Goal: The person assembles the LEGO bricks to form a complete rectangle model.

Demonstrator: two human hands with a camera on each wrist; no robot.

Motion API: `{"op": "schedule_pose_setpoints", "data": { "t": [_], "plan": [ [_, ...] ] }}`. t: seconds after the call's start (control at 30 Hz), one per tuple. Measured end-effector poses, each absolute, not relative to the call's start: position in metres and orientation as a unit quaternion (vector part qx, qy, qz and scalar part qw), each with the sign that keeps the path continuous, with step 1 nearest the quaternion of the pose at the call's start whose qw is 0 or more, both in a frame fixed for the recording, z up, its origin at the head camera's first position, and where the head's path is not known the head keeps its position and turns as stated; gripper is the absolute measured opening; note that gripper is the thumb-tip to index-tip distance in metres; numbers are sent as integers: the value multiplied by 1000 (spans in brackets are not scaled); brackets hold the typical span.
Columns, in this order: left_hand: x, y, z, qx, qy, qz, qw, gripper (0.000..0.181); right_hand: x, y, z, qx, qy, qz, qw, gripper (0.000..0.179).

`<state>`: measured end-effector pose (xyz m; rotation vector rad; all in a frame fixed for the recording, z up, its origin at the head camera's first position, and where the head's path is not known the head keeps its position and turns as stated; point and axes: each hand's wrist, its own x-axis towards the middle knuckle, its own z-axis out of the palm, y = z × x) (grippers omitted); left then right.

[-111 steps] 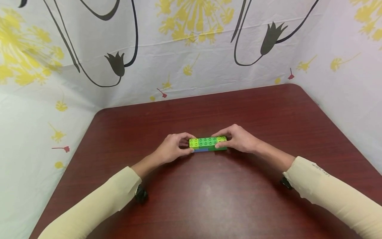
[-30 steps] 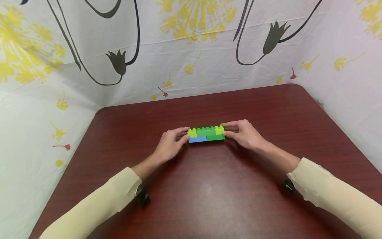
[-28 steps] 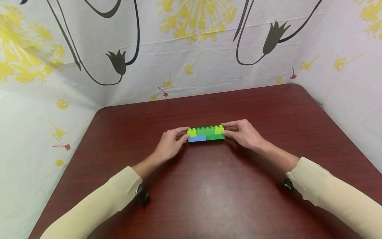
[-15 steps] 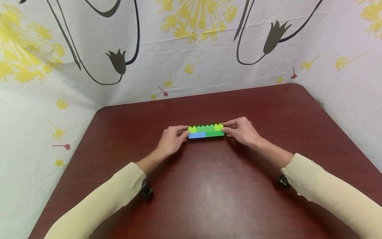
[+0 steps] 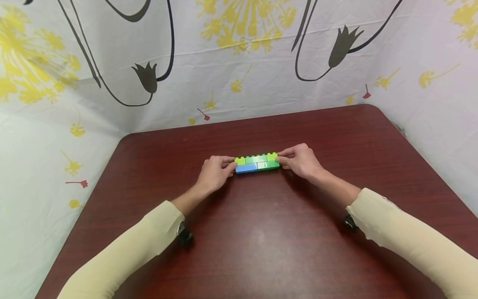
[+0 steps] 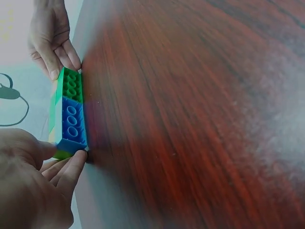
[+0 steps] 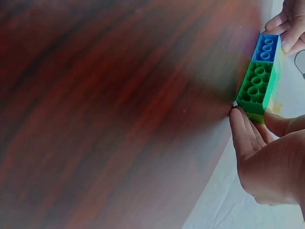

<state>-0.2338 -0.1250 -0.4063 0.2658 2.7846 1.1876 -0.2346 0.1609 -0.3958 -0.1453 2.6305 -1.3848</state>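
Observation:
A two-layer row of toy building bricks (image 5: 257,162) is held between my hands in the head view. Its lower layer has a blue brick (image 5: 246,168) on the left and a green brick (image 5: 268,165) on the right. Above them sit a lime brick at each end and a green one between. My left hand (image 5: 214,173) pinches the left end between thumb and fingers; my right hand (image 5: 302,161) pinches the right end. The row is tilted, its long side turned up towards the head camera. Both wrist views show the hollow undersides of the blue brick (image 6: 72,119) and green brick (image 7: 256,83).
Beneath the hands spreads a dark red-brown wooden table (image 5: 261,232) with rounded far corners. White fabric (image 5: 224,99) printed with flowers hangs behind it and along both sides. A dark wrist device (image 5: 184,234) sits under the left sleeve, another (image 5: 349,222) under the right.
The brick row has tilted back, so its studs point away and its long side shows more. Both hands have moved slightly farther from me with it, and the right thumb no longer lies over the top.

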Motion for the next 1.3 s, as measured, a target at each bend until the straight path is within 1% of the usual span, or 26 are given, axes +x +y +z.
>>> {"op": "schedule_pose_setpoints", "data": {
  "t": [0.5, 0.73, 1.07, 1.3],
  "plan": [
    [-241, -122, -405, 77, 919, 384, 35, 33, -238, 158, -394, -45, 887, -451, 82, 29],
    [-242, -121, -405, 67, 920, 386, 29, 32, -238, 157, -394, -44, 888, -452, 72, 28],
    [-245, -118, -404, 48, 914, 402, 35, 25, -237, 157, -396, -57, 890, -449, 48, 26],
    [-245, -117, -402, 35, 912, 406, 41, 25, -240, 157, -394, -53, 889, -452, 54, 24]
  ]
}}
